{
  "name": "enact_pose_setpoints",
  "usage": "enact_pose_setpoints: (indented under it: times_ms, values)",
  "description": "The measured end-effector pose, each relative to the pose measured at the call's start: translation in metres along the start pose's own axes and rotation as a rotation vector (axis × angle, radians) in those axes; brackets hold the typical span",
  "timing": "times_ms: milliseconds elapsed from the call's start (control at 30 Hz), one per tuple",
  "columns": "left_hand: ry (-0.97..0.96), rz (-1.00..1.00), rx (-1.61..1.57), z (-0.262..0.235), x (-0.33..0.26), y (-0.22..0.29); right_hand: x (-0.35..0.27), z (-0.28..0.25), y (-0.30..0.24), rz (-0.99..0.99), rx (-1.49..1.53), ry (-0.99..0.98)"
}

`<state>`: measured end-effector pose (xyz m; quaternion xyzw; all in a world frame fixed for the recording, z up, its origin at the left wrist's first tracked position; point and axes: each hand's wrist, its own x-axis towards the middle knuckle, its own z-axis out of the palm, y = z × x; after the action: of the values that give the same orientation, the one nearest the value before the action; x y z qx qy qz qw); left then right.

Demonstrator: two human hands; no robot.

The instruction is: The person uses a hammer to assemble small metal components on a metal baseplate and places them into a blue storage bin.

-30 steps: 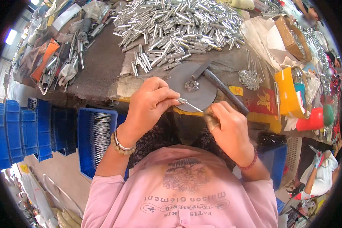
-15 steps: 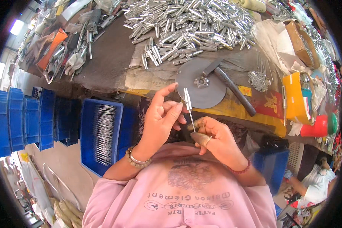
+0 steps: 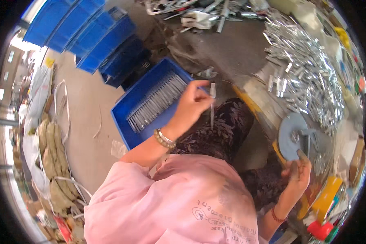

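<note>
My left hand (image 3: 191, 106) pinches a slim metal rod with a thicker silvery sleeve (image 3: 212, 90) at its top. The rod hangs almost upright above my dark patterned trousers, slightly blurred. Just beside that hand is a blue plastic crate (image 3: 120, 118), where similar metal rods (image 3: 156, 101) lie side by side in a row. Off to the right, my right hand (image 3: 300, 173) holds nothing visible, its fingers loosely bent and apart. Its fingertips are close to the lower edge of a round grey disc (image 3: 290, 140); whether they touch it I cannot tell. A hammer (image 3: 309, 132) rests on the disc.
A large heap of short metal tubes (image 3: 309, 77) covers the bench at the upper right. Stacked blue crates (image 3: 81, 28) stand at the upper left. Tools lie along the bench's far end. A yellow box (image 3: 327, 193) and a red container (image 3: 319, 230) sit at the lower right.
The view has swung left toward the blue crate. My hands have parted: the rod, earlier at both hands, is now in my left alone, while my right has moved off toward the disc.
</note>
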<state>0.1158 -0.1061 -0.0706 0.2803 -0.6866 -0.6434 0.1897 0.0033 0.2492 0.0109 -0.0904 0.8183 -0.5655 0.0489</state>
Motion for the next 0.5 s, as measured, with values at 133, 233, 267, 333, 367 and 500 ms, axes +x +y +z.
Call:
enact_pose_setpoints:
  times_ms: [133, 233, 267, 333, 367, 500]
  values:
    - [0.391, -0.239, 0.067, -0.091, -0.009, -0.087, 0.003, 0.005, 0.014, 0.015, -0.099, 0.026]
    - [0.572, -0.306, 0.147, -0.158, -0.022, -0.172, 0.006, 0.007, 0.014, 0.076, -0.043, 0.081]
    - [0.578, -0.309, 0.147, -0.179, -0.026, -0.196, 0.006, 0.007, 0.014, 0.076, -0.043, 0.075]
    - [0.689, -0.350, 0.323, -0.216, -0.027, -0.231, 0.006, 0.007, 0.015, 0.032, -0.038, 0.064]
    - [0.687, -0.352, 0.322, -0.225, -0.025, -0.235, 0.006, 0.006, 0.017, 0.033, -0.040, 0.065]
    - [0.707, -0.368, 0.521, -0.250, -0.010, -0.243, 0.008, 0.003, 0.027, 0.036, -0.011, 0.085]
